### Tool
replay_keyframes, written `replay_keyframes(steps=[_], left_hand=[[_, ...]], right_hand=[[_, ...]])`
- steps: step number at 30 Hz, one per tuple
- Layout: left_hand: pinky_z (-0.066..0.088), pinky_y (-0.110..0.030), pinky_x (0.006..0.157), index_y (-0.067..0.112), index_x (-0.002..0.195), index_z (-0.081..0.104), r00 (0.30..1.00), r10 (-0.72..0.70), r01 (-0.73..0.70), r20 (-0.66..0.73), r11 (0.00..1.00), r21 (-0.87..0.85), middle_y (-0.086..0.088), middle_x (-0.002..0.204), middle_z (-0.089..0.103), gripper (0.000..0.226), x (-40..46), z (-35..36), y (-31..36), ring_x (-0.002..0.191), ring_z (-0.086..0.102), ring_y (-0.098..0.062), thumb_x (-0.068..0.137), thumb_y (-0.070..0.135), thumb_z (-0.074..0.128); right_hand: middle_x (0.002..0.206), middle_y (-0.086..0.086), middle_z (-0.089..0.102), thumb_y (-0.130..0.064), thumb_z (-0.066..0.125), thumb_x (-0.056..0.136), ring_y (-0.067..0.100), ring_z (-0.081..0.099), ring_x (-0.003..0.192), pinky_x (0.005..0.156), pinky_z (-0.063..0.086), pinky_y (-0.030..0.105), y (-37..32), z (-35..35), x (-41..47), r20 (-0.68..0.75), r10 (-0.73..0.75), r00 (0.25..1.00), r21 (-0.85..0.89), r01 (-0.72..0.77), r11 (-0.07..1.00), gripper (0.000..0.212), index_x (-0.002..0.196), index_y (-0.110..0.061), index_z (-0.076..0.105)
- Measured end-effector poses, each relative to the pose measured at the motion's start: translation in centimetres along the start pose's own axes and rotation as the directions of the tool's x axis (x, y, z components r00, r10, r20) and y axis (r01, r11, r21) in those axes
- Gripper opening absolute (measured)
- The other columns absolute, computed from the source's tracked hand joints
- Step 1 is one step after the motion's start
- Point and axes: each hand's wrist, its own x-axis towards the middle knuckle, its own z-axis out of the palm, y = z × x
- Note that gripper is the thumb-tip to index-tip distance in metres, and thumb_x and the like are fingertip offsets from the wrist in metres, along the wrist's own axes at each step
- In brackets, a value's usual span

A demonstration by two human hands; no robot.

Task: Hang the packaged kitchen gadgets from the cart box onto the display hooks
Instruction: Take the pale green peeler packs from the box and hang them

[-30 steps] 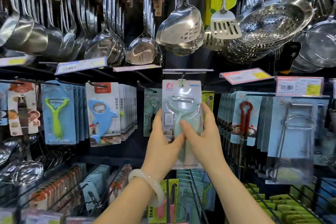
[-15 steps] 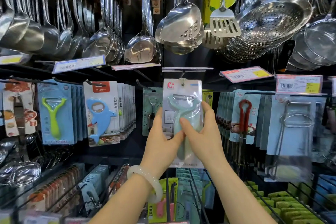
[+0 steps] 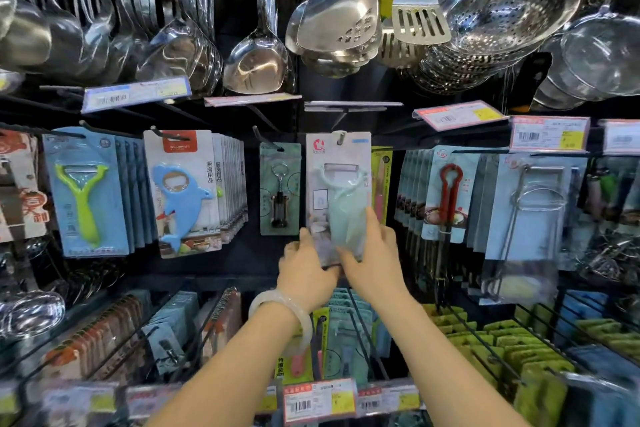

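A carded pale green peeler package (image 3: 337, 191) hangs with its top hole over a display hook (image 3: 341, 138) in the middle of the wall. My left hand (image 3: 304, 270), with a white bangle on the wrist, grips the card's lower left corner. My right hand (image 3: 375, 260) holds the lower right edge, fingers lying on the front of the blister. The cart box is out of view.
A corkscrew pack (image 3: 280, 189) hangs just left, a dolphin opener pack (image 3: 183, 191) and a lime peeler pack (image 3: 85, 191) further left. Red tongs packs (image 3: 448, 194) hang right. Steel ladles and skimmers (image 3: 339, 17) hang above. Wire racks with packs (image 3: 346, 333) stand below my hands.
Both hands have slid down from the middle of the package to its bottom edge. The card now sits on the hook, slightly further back.
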Motion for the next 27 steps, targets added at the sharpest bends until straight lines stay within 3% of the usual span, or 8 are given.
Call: replay_keyframes(steps=[3, 8, 10, 13, 16, 19, 22, 27], left_hand=[[0.028, -0.041, 0.112, 0.007, 0.15, 0.003, 0.991, -0.066, 0.04, 0.113, 0.975, 0.218, -0.019, 0.153, 0.014, 0.083, -2.1, 1.8, -1.6, 0.14, 0.021, -0.036, 0.091, 0.034, 0.055], [0.013, -0.041, 0.118, 0.02, 0.151, 0.002, 0.975, 0.118, -0.188, 0.19, 0.894, 0.407, -0.01, 0.158, 0.001, 0.071, -6.2, 5.3, -2.0, 0.145, 0.006, -0.029, 0.097, 0.032, 0.046], [0.019, -0.044, 0.116, 0.016, 0.15, 0.014, 0.938, 0.27, -0.342, 0.22, 0.828, 0.445, -0.014, 0.157, 0.012, 0.072, -7.8, 6.8, -1.6, 0.144, 0.016, -0.031, 0.092, 0.03, 0.054], [0.039, -0.047, 0.102, 0.01, 0.135, 0.046, 0.856, 0.464, -0.515, 0.226, 0.728, 0.452, -0.021, 0.139, 0.044, 0.071, -10.2, 9.4, -0.7, 0.126, 0.046, -0.037, 0.071, 0.021, 0.075], [0.015, -0.042, 0.114, 0.018, 0.147, 0.02, 0.795, 0.45, -0.598, 0.406, 0.694, 0.402, -0.012, 0.154, 0.018, 0.062, -13.2, 12.4, -0.4, 0.141, 0.018, -0.029, 0.091, 0.019, 0.048], [0.013, -0.041, 0.116, 0.02, 0.147, 0.016, 0.747, 0.442, -0.645, 0.496, 0.661, 0.383, -0.009, 0.155, 0.014, 0.061, -16.2, 16.1, -0.5, 0.142, 0.016, -0.028, 0.093, 0.02, 0.046], [0.012, -0.042, 0.117, 0.02, 0.148, 0.014, 0.679, 0.376, -0.673, 0.63, 0.661, 0.331, -0.009, 0.156, 0.011, 0.064, -19.6, 19.5, -0.5, 0.143, 0.013, -0.028, 0.093, 0.021, 0.048], [0.014, -0.043, 0.116, 0.016, 0.148, 0.016, 0.551, 0.348, -0.748, 0.758, 0.61, 0.263, -0.011, 0.155, 0.014, 0.064, -25.1, 24.7, 0.5, 0.143, 0.013, -0.028, 0.092, 0.018, 0.046]], right_hand=[[0.144, 0.012, 0.024, -0.03, 0.055, 0.093, 0.027, 0.029, 0.132, 0.107, 0.028, 0.031, 2.3, 0.8, -3.1, 0.073, 0.056, 0.996, -0.214, -0.039, 0.976, 0.075, 0.15, -0.016, 0.008], [0.148, 0.012, 0.028, -0.019, 0.056, 0.09, 0.028, 0.028, 0.135, 0.11, 0.027, 0.035, 5.7, 0.8, -9.3, 0.066, 0.081, 0.995, -0.397, -0.048, 0.917, 0.061, 0.145, -0.012, 0.029], [0.139, 0.019, 0.042, -0.01, 0.069, 0.078, 0.036, 0.042, 0.128, 0.104, 0.036, 0.041, 7.3, -0.1, -11.5, 0.016, 0.069, 0.997, -0.431, -0.056, 0.901, 0.063, 0.137, -0.006, 0.045], [0.115, 0.027, 0.059, -0.004, 0.086, 0.053, 0.044, 0.061, 0.103, 0.082, 0.053, 0.049, 9.6, -2.0, -15.0, -0.011, 0.055, 0.998, -0.56, -0.052, 0.827, 0.073, 0.119, 0.003, 0.057], [0.112, 0.023, 0.061, -0.008, 0.089, 0.048, 0.041, 0.062, 0.101, 0.079, 0.055, 0.048, 11.8, -3.9, -18.9, -0.013, 0.085, 0.996, -0.626, -0.074, 0.776, 0.08, 0.119, 0.0, 0.053], [0.113, 0.02, 0.062, -0.013, 0.089, 0.053, 0.038, 0.062, 0.103, 0.081, 0.055, 0.046, 13.9, -5.7, -23.3, -0.002, 0.209, 0.978, -0.68, -0.155, 0.717, 0.072, 0.117, -0.001, 0.058], [0.128, 0.02, 0.053, -0.017, 0.077, 0.072, 0.04, 0.051, 0.119, 0.096, 0.047, 0.047, 16.1, -7.2, -27.8, -0.004, 0.364, 0.932, -0.689, -0.267, 0.674, 0.066, 0.13, -0.005, 0.05], [0.098, 0.01, 0.066, -0.03, 0.087, 0.043, 0.028, 0.067, 0.086, 0.069, 0.056, 0.031, 19.8, -10.4, -35.5, -0.046, 0.531, 0.846, -0.736, -0.388, 0.555, 0.076, 0.112, -0.009, 0.065]])
